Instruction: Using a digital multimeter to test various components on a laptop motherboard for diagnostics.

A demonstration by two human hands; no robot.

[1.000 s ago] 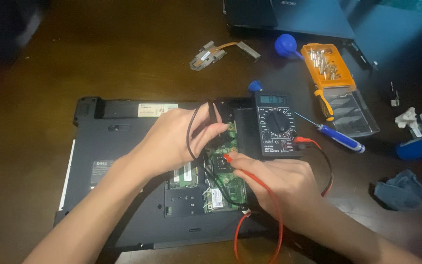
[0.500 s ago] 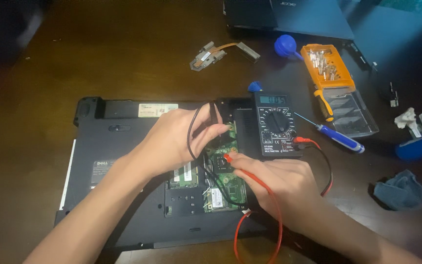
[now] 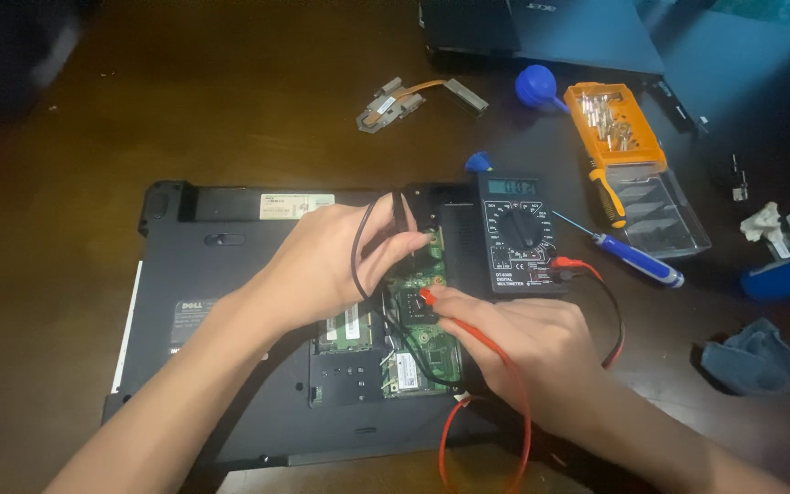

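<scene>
I see an open laptop (image 3: 230, 302) lying bottom-up on the bench (image 3: 139, 110), with its green board (image 3: 418, 316) showing in the middle. My left hand (image 3: 336, 265) is closed on the black probe (image 3: 401, 215), pinching it between thumb and fingers. Its tip seems to touch the top of the green board. My right hand (image 3: 528, 352) is closed on the red probe (image 3: 441, 302), held like a pencil, with its tip on the board just below the black one.

Both wrists rest low on the laptop, and the arms come in from the near side. The probes look thin, light and stiff, so I would hold them near the tip to keep them from sliding. Their wires are soft and floppy. The board looks easy to scratch, so a soft touch is best.

The meter (image 3: 518, 233) lies just right of the board. Further right of the laptop lie a blue screwdriver (image 3: 637, 259) and an orange bit box (image 3: 614, 123).
</scene>
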